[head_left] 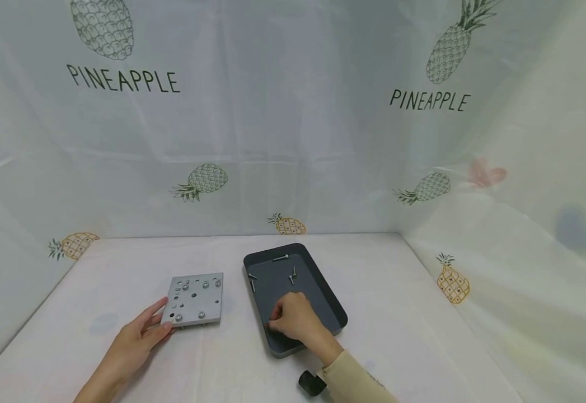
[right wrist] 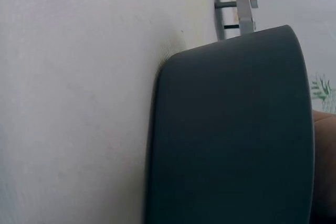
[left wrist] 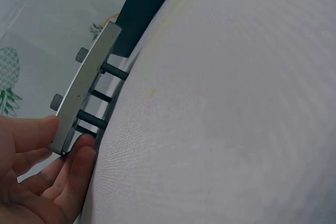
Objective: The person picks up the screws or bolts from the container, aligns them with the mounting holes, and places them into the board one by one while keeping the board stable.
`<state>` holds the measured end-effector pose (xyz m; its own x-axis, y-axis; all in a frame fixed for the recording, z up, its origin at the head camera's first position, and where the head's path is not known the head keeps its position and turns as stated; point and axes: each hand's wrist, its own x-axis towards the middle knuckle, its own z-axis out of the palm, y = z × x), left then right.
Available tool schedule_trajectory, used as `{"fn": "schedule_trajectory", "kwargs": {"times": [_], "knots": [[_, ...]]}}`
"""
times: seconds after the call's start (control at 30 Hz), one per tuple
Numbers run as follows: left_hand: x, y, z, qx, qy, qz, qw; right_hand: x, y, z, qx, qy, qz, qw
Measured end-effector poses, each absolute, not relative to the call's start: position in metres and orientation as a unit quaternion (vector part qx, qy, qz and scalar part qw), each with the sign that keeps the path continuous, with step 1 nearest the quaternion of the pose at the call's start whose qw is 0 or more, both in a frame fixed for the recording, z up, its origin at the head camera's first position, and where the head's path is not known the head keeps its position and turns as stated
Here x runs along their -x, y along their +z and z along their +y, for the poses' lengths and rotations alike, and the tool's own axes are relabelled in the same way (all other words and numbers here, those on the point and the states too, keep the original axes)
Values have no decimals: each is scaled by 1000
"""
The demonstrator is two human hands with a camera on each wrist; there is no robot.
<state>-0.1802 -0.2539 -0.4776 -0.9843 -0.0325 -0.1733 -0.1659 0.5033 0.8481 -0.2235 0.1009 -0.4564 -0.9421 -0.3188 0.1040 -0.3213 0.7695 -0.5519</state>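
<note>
The left hand (head_left: 139, 336) is steadying the grey plate (head_left: 196, 299) with straight fingers. The right hand (head_left: 295, 322) is reaching into the dark tray (head_left: 333, 305); whether its curled fingers are pinching anything cannot be told.

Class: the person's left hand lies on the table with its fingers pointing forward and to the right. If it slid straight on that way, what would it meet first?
The grey plate: the left hand already touches its near-left corner with its fingers.

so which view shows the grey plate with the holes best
The head view: the grey plate lies face up, holes and fitted screws visible, the left hand touching its near corner. The left wrist view shows only its edge and standoffs underneath; the right wrist view catches a sliver beyond the dark tray.
</note>
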Motion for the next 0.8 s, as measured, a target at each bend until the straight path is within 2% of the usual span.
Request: {"fn": "schedule_trajectory", "kwargs": {"times": [0.4, 0.6, 0.8], "knots": [[181, -483, -255, 69, 493, 864, 73, 239, -470, 116, -251, 389, -886, -16], [181, -483, -255, 69, 490, 866, 73, 243, -469, 117, -237, 444, -864, -16], [183, -479, -255, 63, 482, 871, 65, 239, -451, 107, -238, 495, -836, 3]]}}
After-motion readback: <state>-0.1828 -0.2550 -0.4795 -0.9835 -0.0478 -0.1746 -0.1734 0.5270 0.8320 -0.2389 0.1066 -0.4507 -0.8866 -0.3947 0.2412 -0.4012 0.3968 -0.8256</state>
